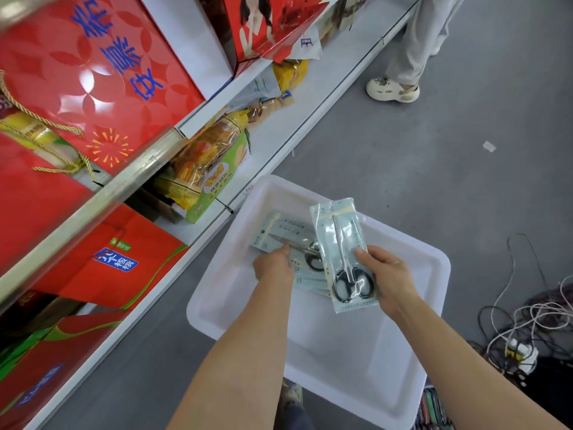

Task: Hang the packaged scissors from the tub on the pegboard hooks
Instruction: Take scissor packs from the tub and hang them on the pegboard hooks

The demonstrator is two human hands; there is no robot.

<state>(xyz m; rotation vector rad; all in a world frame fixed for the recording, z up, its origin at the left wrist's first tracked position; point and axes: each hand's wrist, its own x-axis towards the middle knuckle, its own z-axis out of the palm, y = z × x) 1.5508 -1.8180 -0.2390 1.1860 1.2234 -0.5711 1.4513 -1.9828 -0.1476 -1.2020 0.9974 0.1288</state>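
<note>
Nearest the person, both bare forearms are reaching down into a white plastic tub (428, 268) sitting on the grey floor. Right hand (387, 274) is gripping one packaged scissors (344, 256), thumb on the front face, fingers curled behind the lower right edge. That pack is lifted clear of the tub floor; its long axis is running roughly away from the person, hang-hole end far, black handle loops near the palm. Left hand (274, 265) is pinching down on the loose pile of remaining packs (288, 237) lying flat on the tub bottom, fingers curled onto the top one, just left of the held pack and touching or nearly touching it.

Key relation: no pegboard or hooks are showing here, so the hang target can't be placed. Held pack's hole end is pointing away from the wrist, so judging it's already oriented to slip onto a hook once raised; right hand is the one ready.

Materials: packs are thin glossy clear film over pale blue-grey card, crinkly, glare on them; scissors have steel blades and black plastic loops. Tub is smooth, rigid, round-cornered, with a wide rim.

Farther left, white shelf (279, 141) is holding red gift boxes (93, 72) and snack bags (210, 169). Far right, tangled cables (527, 324); beyond, a second person's leg and pale shoe (392, 90).
</note>
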